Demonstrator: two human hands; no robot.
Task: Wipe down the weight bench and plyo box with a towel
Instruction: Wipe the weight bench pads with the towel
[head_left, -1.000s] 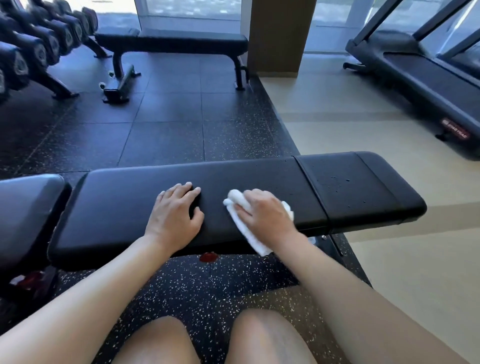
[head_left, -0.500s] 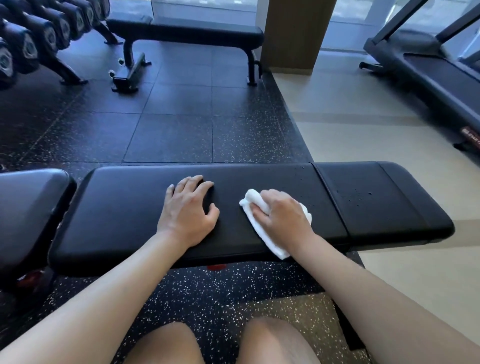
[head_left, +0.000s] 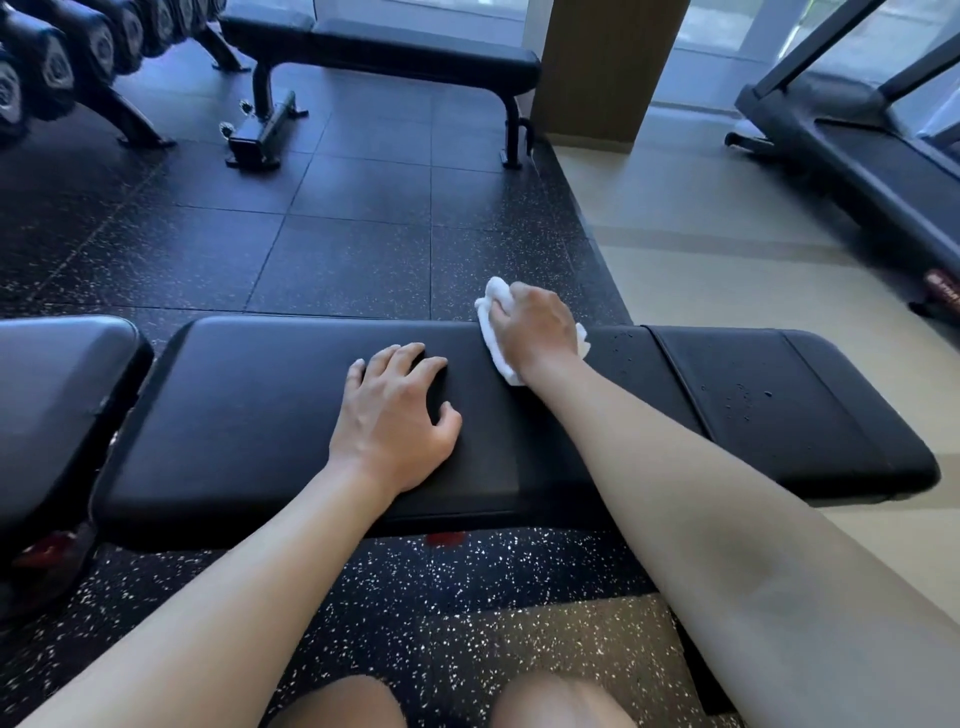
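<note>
White crumpled cloth towel (head_left: 496, 332), gripped by my right hand (head_left: 535, 325) at the far edge of the black padded vinyl desk (head_left: 260, 415), should sweep overlapping strokes toward the droplets while my left hand (head_left: 397, 421), fingers (head_left: 410, 358) spread, braces.

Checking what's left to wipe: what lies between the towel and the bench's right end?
In the head view, bare black pad with water droplets lies between the towel and the bench end.

Daylight enters from the windows (head_left: 727, 31) at the top, leaving bright glare on the pale floor (head_left: 727, 270) and soft sheen on the black bench pad (head_left: 260, 415), while the wide-angle lens bends straight lines toward the edges and focus stays fairly sharp.
</note>
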